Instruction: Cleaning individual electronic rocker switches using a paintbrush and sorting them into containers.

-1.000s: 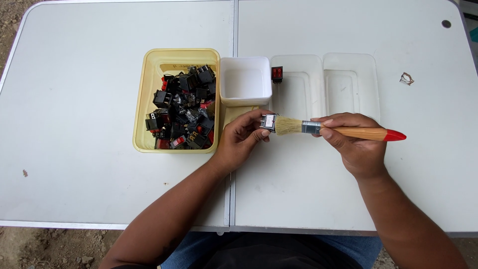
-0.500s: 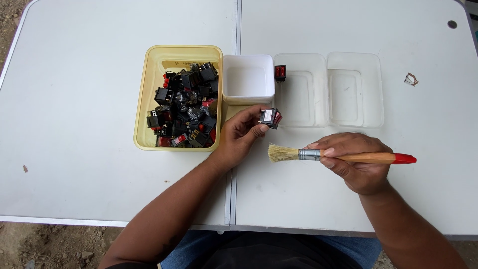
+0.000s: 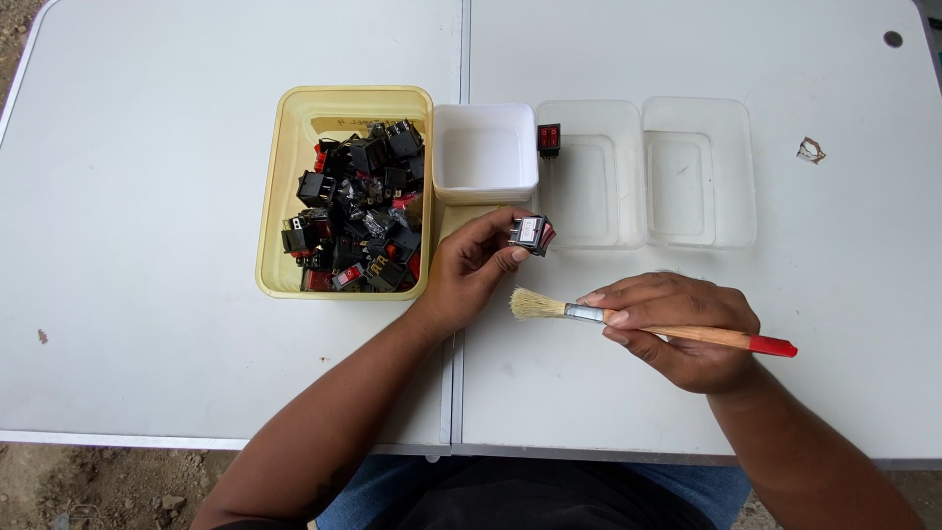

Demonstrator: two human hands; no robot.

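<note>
**A:** What do the hands hold?

**B:** The left hand [image 3: 471, 270] pinches a small black-and-red rocker switch [image 3: 531, 235] in its fingertips. The right hand [image 3: 677, 329] grips a paintbrush [image 3: 648, 327], bristles pointing left, just below the switch.

**A:** How far along?

**B:** Early, I judge: one switch [image 3: 549, 139] lies in the clear tray [image 3: 726, 167]; the yellow bin [image 3: 280, 196] on the left stays heaped, the white tub [image 3: 485, 191] empty.

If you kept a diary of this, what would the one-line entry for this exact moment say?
left hand: holds small switch | right hand: holds paintbrush, bristles off switch | yellow tray: full of switches
</note>
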